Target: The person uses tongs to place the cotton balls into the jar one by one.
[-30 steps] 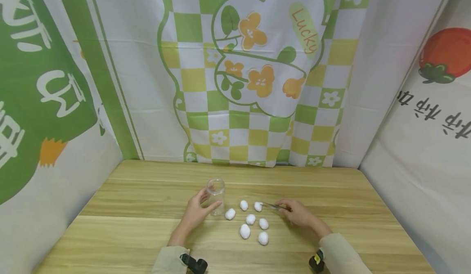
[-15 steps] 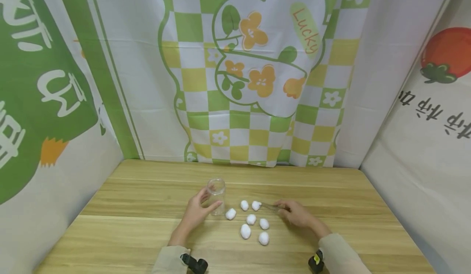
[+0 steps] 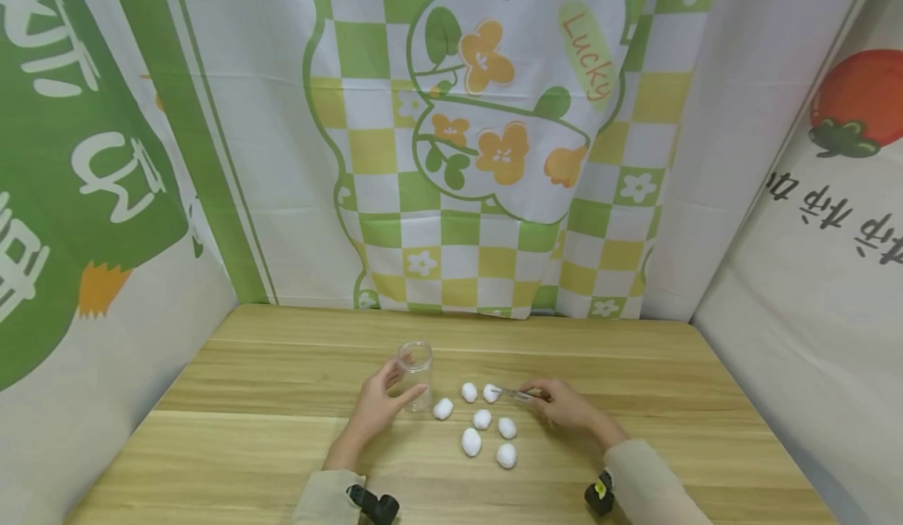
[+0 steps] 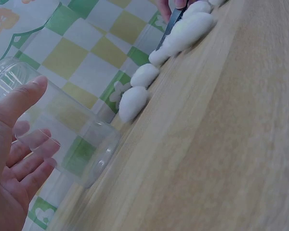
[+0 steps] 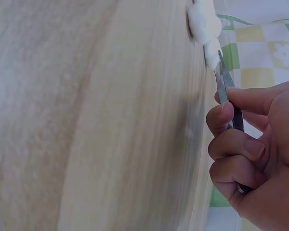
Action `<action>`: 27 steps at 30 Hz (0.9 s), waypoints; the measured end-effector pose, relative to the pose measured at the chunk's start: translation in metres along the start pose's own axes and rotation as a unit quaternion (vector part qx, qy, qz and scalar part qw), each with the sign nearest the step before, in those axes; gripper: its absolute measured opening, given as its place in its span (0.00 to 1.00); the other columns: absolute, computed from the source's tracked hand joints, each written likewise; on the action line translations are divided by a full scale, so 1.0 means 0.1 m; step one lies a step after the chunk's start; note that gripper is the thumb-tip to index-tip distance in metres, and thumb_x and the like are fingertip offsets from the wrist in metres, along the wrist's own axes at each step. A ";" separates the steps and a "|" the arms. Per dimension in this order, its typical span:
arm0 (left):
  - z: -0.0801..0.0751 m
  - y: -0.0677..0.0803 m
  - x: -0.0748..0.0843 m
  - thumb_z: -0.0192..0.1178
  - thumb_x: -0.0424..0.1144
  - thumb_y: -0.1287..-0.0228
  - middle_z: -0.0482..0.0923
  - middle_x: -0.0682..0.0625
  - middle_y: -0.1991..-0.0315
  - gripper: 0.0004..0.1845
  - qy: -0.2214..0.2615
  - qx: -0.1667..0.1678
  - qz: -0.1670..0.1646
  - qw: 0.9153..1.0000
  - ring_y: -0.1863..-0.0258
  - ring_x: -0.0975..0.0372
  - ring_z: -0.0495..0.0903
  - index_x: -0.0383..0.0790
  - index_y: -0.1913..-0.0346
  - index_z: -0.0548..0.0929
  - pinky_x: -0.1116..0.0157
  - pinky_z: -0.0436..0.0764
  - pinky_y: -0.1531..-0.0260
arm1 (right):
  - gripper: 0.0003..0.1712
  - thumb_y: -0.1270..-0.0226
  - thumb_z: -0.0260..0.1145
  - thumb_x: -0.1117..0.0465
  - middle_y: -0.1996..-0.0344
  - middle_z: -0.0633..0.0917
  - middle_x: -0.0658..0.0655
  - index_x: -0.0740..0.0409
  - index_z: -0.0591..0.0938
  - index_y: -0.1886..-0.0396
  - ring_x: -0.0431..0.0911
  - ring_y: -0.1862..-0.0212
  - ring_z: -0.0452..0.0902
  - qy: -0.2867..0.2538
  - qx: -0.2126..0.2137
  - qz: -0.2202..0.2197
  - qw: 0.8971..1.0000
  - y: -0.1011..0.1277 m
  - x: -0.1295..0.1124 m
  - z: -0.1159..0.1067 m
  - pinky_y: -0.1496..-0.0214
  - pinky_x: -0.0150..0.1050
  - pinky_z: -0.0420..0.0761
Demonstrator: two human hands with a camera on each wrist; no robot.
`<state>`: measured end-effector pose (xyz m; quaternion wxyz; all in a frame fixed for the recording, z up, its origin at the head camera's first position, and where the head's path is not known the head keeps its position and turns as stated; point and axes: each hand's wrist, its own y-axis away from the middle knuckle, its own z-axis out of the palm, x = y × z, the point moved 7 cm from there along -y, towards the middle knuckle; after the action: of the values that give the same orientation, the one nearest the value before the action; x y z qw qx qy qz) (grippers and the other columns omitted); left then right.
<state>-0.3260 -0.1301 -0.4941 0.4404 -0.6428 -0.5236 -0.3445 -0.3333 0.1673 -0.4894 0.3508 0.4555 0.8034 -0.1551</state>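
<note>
My left hand [image 3: 377, 403] holds a clear, lidless jar [image 4: 82, 120] upright on the table, thumb on one side and fingers round the other. No contents show inside it. My right hand [image 3: 564, 405] grips a pair of metal tweezers [image 5: 224, 94] between thumb and curled fingers. Their tips are apart and meet a white cotton ball [image 3: 491, 392] in the back row; whether they pinch it I cannot tell. Another cotton ball [image 3: 469, 392] lies just left of it. The cotton ball [image 3: 443, 409] nearest the jar sits beside its base.
Several more cotton balls lie nearer the front, among them a larger one [image 3: 471, 442] and one at the front right [image 3: 506, 455]. The wooden table [image 3: 282, 376] ends at a patterned curtain [image 3: 487, 266] behind. Fabric walls flank both sides.
The cotton ball at the tweezers has shifted slightly left, closer to its neighbour. My right wrist has moved a little left, and the tweezers have turned slightly. The left hand and jar stay put.
</note>
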 end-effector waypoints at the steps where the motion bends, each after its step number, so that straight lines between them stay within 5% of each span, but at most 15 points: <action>1: 0.00 0.00 0.00 0.68 0.45 0.42 0.71 0.39 0.33 0.36 0.000 0.000 0.001 1.000 0.34 0.44 0.72 0.39 0.33 0.69 0.50 0.73 0.32 | 0.17 0.27 0.55 0.64 0.70 0.81 0.59 0.64 0.77 0.43 0.34 0.81 0.67 0.002 0.001 -0.001 1.000 -0.01 0.00 0.00 0.82 0.24 0.69; 6: 0.00 0.00 0.01 0.69 0.43 0.43 0.72 0.39 0.34 0.35 0.001 0.004 0.008 1.000 0.35 0.44 0.73 0.37 0.33 0.69 0.51 0.73 0.32 | 0.15 0.29 0.56 0.66 0.71 0.80 0.56 0.64 0.79 0.46 0.34 0.78 0.66 0.031 0.008 -0.009 0.999 -0.03 -0.01 0.01 0.79 0.24 0.68; 11: 0.00 0.00 0.02 0.69 0.43 0.43 0.72 0.39 0.34 0.36 -0.002 0.004 0.010 1.000 0.35 0.45 0.74 0.36 0.33 0.69 0.51 0.74 0.33 | 0.15 0.31 0.57 0.66 0.59 0.84 0.61 0.63 0.80 0.47 0.37 0.70 0.68 0.073 0.023 -0.018 0.997 -0.03 -0.05 0.01 0.70 0.27 0.70; 18: 0.00 0.00 0.00 0.68 0.45 0.42 0.71 0.39 0.33 0.36 -0.004 0.001 0.001 1.000 0.35 0.44 0.73 0.39 0.32 0.68 0.51 0.74 0.32 | 0.15 0.32 0.58 0.68 0.50 0.85 0.63 0.61 0.80 0.48 0.52 0.50 0.81 0.117 0.050 -0.033 0.991 -0.01 -0.09 -0.01 0.51 0.46 0.83; 27: 0.00 0.01 0.02 0.68 0.45 0.42 0.71 0.39 0.33 0.36 0.002 -0.001 0.005 1.000 0.34 0.44 0.73 0.39 0.32 0.68 0.50 0.73 0.32 | 0.16 0.32 0.57 0.68 0.50 0.85 0.62 0.60 0.80 0.47 0.48 0.52 0.81 0.126 0.067 -0.038 0.989 0.03 -0.11 -0.05 0.53 0.41 0.82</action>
<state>-0.3244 -0.1297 -0.4929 0.4428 -0.6452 -0.5188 -0.3442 -0.3297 0.1649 -0.4781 0.2098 0.4625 0.8458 -0.1632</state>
